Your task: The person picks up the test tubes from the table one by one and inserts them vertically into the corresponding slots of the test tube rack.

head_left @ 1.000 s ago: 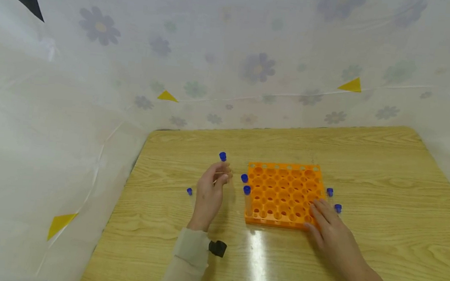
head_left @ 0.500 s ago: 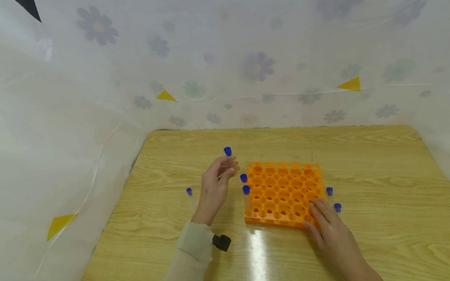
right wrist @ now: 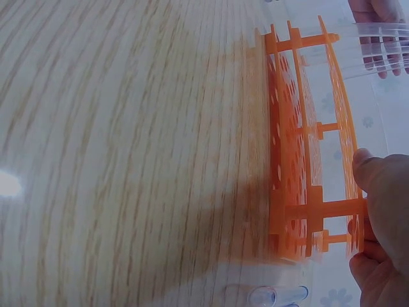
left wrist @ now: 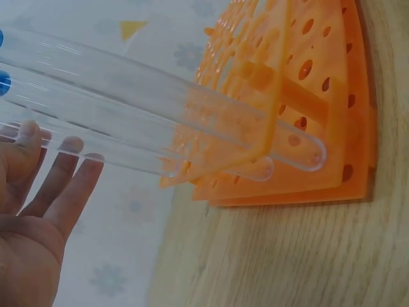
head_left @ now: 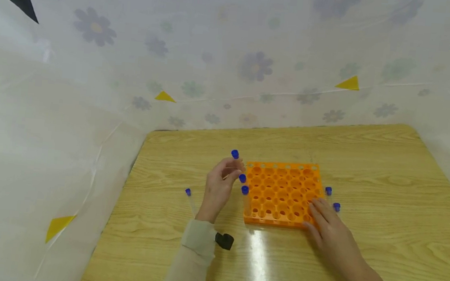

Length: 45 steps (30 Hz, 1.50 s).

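Note:
My left hand [head_left: 219,185] pinches a clear test tube with a blue cap [head_left: 235,153], beside the back left corner of the orange test tube rack [head_left: 282,196]. In the left wrist view, the held tube's lower end is by the rack's top plate; whether it is in a hole I cannot tell. Two more blue-capped tubes stand along the rack's left side, one with its cap [head_left: 245,190] nearer the front. In the left wrist view, a tube's rounded bottom [left wrist: 310,153] shows low in the rack. My right hand [head_left: 335,241] grips the rack's front right corner, thumb at the front.
A blue-capped tube [head_left: 188,192] lies on the wooden table [head_left: 138,240] left of my left forearm. Two blue caps [head_left: 328,190] show just right of the rack. A pale flowered sheet [head_left: 215,67] hangs behind and at the sides.
My left hand has moved right with the held tube, closer to the rack's back left corner. The right hand and the rack stay in place.

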Available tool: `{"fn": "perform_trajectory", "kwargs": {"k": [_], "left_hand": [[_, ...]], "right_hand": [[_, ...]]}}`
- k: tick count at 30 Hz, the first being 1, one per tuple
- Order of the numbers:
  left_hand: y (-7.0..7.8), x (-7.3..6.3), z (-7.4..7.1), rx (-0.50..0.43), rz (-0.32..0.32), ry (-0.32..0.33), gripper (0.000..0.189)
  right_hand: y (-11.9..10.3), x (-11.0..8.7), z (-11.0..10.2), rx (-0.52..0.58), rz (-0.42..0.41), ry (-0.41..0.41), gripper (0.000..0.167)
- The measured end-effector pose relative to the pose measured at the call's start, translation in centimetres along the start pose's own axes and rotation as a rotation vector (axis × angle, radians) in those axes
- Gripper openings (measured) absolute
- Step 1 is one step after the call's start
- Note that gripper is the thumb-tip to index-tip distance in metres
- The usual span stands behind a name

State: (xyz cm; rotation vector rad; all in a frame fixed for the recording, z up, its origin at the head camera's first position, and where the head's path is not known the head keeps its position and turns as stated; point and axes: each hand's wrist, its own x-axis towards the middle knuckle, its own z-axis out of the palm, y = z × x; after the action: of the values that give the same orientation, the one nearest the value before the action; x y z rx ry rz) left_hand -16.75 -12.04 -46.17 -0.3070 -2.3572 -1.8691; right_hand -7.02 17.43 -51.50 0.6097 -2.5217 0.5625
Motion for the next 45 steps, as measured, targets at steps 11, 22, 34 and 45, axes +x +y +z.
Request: {"fn": "perform_trajectory", "kwargs": {"k": [11,22,34,45], "left_hand": [[-0.9,-0.2,0.4,-0.027,-0.082,-0.061,0.023],[-1.5,-0.7,0.7,-0.016,-0.138,-0.116,0.027],[-2.2,-0.8,1.1,0.002,-0.091,-0.113,0.028],[-3.1,-1.2,1.4,0.175,0.004,-0.111,0.023]], "right_hand": [[0.0,-0.1,0.0,-0.007,0.014,-0.008,0.048],[0.0,-0.2,0.1,-0.004,0.023,-0.008,0.05],[-0.1,-0.3,0.0,-0.001,0.027,-0.007,0.05],[-0.1,-0.3,0.0,-0.004,0.036,-0.025,0.052]]}}
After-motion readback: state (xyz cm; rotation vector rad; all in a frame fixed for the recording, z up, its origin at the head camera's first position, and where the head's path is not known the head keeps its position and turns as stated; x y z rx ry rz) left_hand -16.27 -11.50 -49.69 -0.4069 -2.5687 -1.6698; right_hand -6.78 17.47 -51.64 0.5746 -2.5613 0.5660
